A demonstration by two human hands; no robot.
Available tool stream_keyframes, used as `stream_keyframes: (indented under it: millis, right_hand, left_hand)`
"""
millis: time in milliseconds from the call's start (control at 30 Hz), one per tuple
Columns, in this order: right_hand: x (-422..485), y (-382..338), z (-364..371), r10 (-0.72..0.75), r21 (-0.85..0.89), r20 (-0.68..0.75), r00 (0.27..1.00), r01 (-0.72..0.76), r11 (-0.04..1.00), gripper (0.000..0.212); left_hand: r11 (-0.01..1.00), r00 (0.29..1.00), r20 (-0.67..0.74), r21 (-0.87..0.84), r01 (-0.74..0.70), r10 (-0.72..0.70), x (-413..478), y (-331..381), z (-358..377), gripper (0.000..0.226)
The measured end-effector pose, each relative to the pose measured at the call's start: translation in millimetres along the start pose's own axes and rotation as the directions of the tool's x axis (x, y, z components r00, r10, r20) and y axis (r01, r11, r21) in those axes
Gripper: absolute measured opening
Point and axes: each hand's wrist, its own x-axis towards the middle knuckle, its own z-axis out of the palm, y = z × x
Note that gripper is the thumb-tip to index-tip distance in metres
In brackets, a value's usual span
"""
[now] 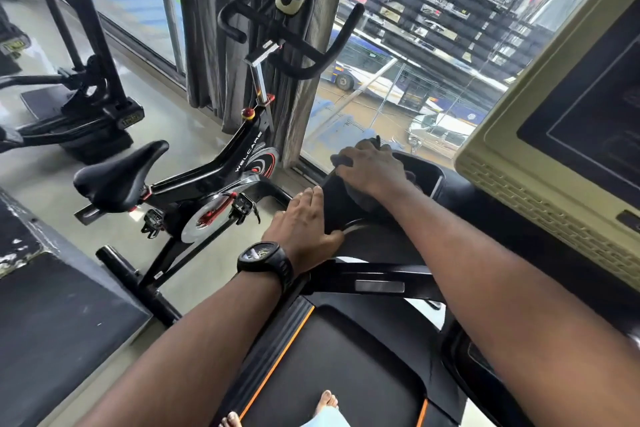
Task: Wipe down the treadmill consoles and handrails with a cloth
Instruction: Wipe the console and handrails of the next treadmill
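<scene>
Right grip (pixel 372 166) curled round grey cloth (pixel 360 201), pressing it on treadmill handrail (pixel 334 208), front left corner. Left grip (pixel 304 218) flat on same rail, fingers straight, w/ watch (pixel 263 255) on wrist.

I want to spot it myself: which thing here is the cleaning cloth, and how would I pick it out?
Start at the big cream-framed screen on the right and look left along the black treadmill console toward the window. The cloth is bunched under the right hand there. It is the only soft, grey, crumpled thing among hard black plastic parts.
</scene>
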Motion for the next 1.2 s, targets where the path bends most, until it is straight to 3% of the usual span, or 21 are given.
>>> stream_keyframes:
  millis: [100,267,400,533,633,700,800,867,967,1067,1133,1200]
  right_hand:
    - [0.1,-4.3,-8.1,0.095,0.045,0.045,0.994,-0.097,0.994,0.047]
    - [-36.7,-32.9,4.2,-0.023,-0.083,0.039,0.999,0.026,0.996,0.044]
    - [-43.6,-15.3,14.5,-0.013,-0.052,-0.081,0.997,0.009,0.999,0.048]
    - [-47.6,-7.2,28.8,0.136,0.101,-0.176,0.975,-0.12,0.988,0.054]
    - [-66.9,-8.1,52.0,0.034,0.015,-0.272,0.962,-0.031,0.999,0.051]
    - [-63.3,4.3,42.1,-0.045,-0.015,-0.205,0.978,0.043,0.999,0.05]
    - [-50.4,18.9,22.4,0.012,-0.003,-0.112,0.994,-0.013,1.0,0.05]
    - [-56.2,14.6,32.3,0.092,0.013,-0.174,0.98,-0.091,0.996,0.05]
    - [-70.2,2.6,56.1,0.022,-0.035,-0.303,0.953,-0.034,0.999,0.05]
    - [-52.0,10.0,41.6,-0.051,-0.075,-0.212,0.976,0.036,0.997,0.05]
    - [-33.8,11.6,27.0,-0.002,-0.031,-0.17,0.985,-0.003,1.0,0.049]
    - [-20.4,2.5,19.9,0.177,0.112,-0.134,0.975,-0.163,0.98,0.048]
  left_hand:
    - [1.0,1.0,0.001,0.002,0.003,-0.003,-2.5,1.5,-2.2,0.086]
    - [1.0,1.0,0.006,-0.007,0.005,-0.005,-0.6,-2.4,-1.7,0.091]
    - [1.0,1.0,0.007,-0.007,-0.005,0.005,-0.4,-4.4,-1.8,0.094]
    - [1.0,1.0,0.011,0.004,-0.012,0.011,0.4,-4.9,-0.6,0.095]
    - [1.0,1.0,0.017,-0.01,-0.005,0.005,3.0,-6.7,2.0,0.092]
    - [1.0,1.0,0.022,-0.015,-0.005,0.006,3.1,-6.5,1.7,0.093]
    - [1.0,1.0,0.027,-0.019,-0.002,0.002,2.0,-4.9,-0.2,0.097]
    - [1.0,1.0,0.022,-0.01,0.003,-0.003,0.9,-4.0,0.0,0.097]
    - [1.0,1.0,-0.003,-0.002,-0.003,0.003,1.7,-3.5,0.6,0.091]
    - [1.0,1.0,-0.017,0.0,-0.012,0.012,2.3,-2.9,2.3,0.089]
    - [1.0,1.0,-0.013,-0.003,-0.013,0.013,2.5,-2.3,2.1,0.088]
    - [1.0,1.0,-0.013,-0.001,-0.012,0.012,2.2,-2.5,1.9,0.088]
